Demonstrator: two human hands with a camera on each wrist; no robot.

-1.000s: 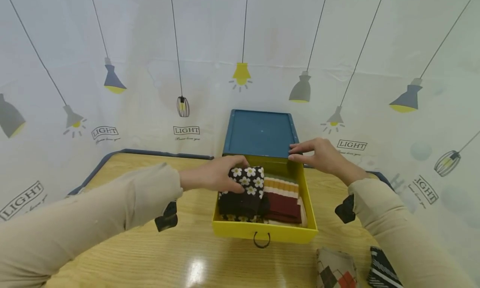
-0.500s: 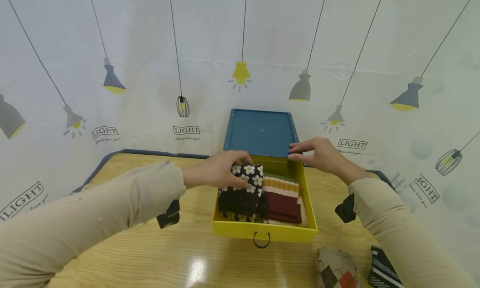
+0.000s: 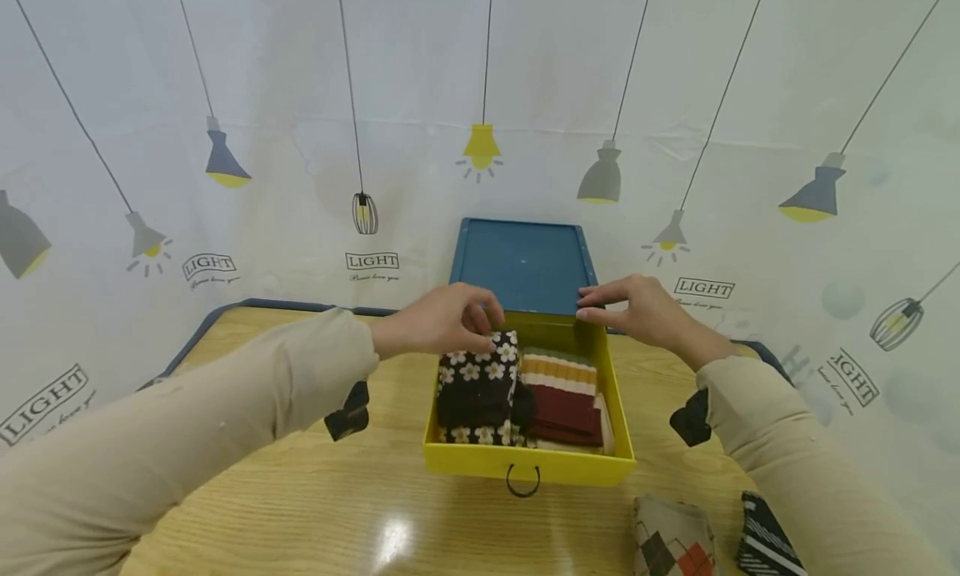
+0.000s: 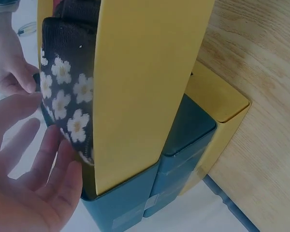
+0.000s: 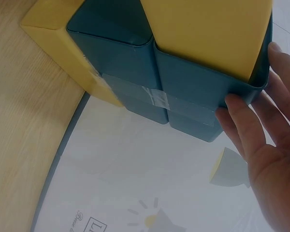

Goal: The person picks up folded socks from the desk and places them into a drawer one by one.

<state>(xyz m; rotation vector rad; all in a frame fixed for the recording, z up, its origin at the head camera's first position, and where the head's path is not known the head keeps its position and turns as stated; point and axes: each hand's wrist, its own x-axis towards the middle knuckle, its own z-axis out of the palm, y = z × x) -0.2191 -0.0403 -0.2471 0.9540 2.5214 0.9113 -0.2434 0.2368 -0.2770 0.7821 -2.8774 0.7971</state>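
A yellow drawer [image 3: 532, 463] with a black ring pull stands pulled out of a blue drawer case [image 3: 522, 263]. Folded black socks with white daisies [image 3: 480, 393] lie in its left half, and folded maroon socks with orange and cream stripes [image 3: 562, 393] in its right half. My left hand [image 3: 446, 318] hovers over the far end of the daisy socks, fingers loosely bent, fingertips right at the fabric in the left wrist view. My right hand [image 3: 641, 313] grips the case's front right corner, thumb and fingers around its edge, as the right wrist view shows [image 5: 275, 125].
Folded argyle socks [image 3: 673, 538] and black socks with white stripes [image 3: 767, 536] lie on the wooden table [image 3: 300, 509] at front right. A second yellow drawer [image 4: 222, 94] in a taped-on blue case sits under the first. A lamp-print curtain [image 3: 420, 76] hangs behind.
My left hand has risen and drawn back from the daisy socks, its fingers coming off them. The daisy socks have settled slightly lower left. The right hand has stayed put.
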